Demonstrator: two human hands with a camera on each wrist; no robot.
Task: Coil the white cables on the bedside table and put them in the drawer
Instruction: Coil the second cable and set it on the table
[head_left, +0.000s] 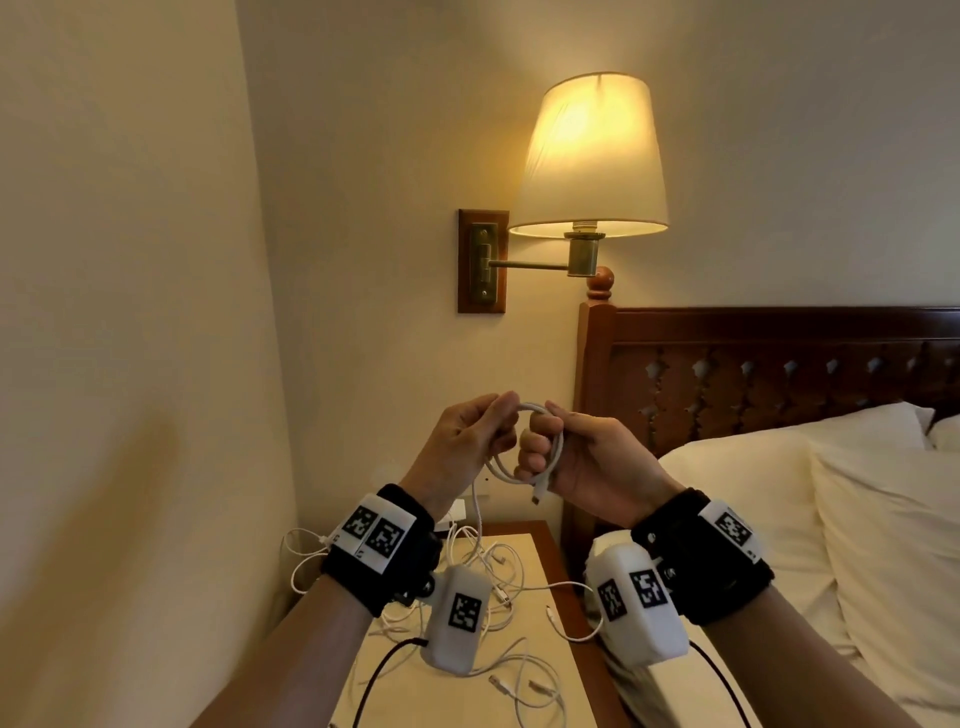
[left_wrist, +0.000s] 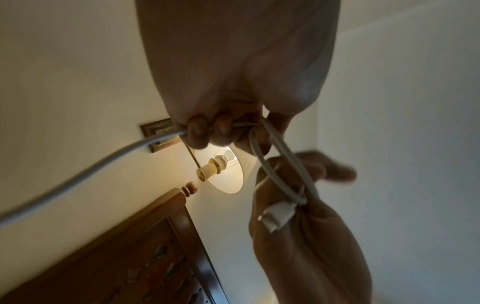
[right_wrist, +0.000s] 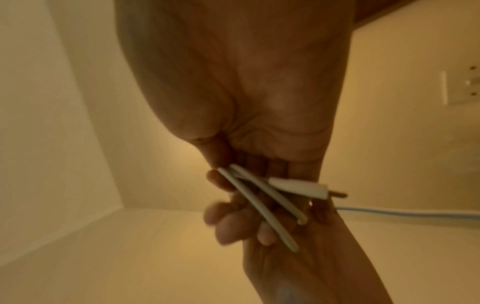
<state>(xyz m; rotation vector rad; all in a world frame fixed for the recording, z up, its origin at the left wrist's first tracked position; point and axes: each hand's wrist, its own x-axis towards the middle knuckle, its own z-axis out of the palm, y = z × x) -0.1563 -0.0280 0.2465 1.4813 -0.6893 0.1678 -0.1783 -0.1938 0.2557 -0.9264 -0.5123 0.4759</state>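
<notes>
Hands: left hand (head_left: 462, 441) pinches the cable (head_left: 551, 452); right hand (head_left: 587, 462) grips its coiled loops above the worktop (head_left: 540, 561).
Head view only: loose cables (head_left: 498, 670) tangled on worktop.
Wrist views only: white plug (left_wrist: 276, 215) against right palm.
Cable: thin, white, two loops.

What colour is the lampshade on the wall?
Cream, glowing warm yellow; the lampshade shows best in the head view.

Cream walls (head_left: 156, 208) meet in a corner, where a lit brass swing-arm wall lamp (head_left: 592, 156) on a wooden plaque (head_left: 482, 260) glows warmly beside a dark carved wooden headboard (head_left: 779, 374), with white pillows (head_left: 779, 493) on the bed below
</notes>
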